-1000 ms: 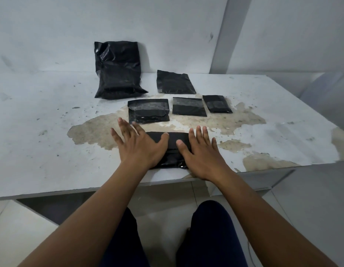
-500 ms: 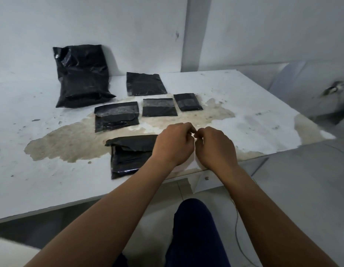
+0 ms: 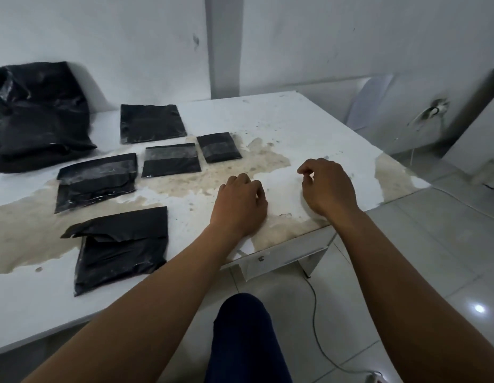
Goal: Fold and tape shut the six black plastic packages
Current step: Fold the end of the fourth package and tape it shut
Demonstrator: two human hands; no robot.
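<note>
Six black plastic packages lie on the white table (image 3: 309, 125). The nearest package (image 3: 121, 247) has its top flap folded over, with no tape visible on it. Three smaller packages (image 3: 98, 181), (image 3: 171, 161), (image 3: 219, 146) carry strips of clear tape. A flat package (image 3: 152, 123) lies behind them, and a large bulky package (image 3: 38, 114) leans on the wall. My left hand (image 3: 240, 200) and my right hand (image 3: 326, 186) hover over the stained table to the right of the packages, a hand's width apart. Both have curled fingers, and I see nothing between them.
The table's front right corner (image 3: 423, 186) is close to my right hand. A white cable (image 3: 315, 313) runs over the tiled floor below. My knee (image 3: 246, 335) is under the table edge. A wall socket (image 3: 434, 109) sits at the right.
Both hands left the front package, met fingertip to fingertip to its right, and have now drawn apart. The view has swung right. The package's flap stays folded.
</note>
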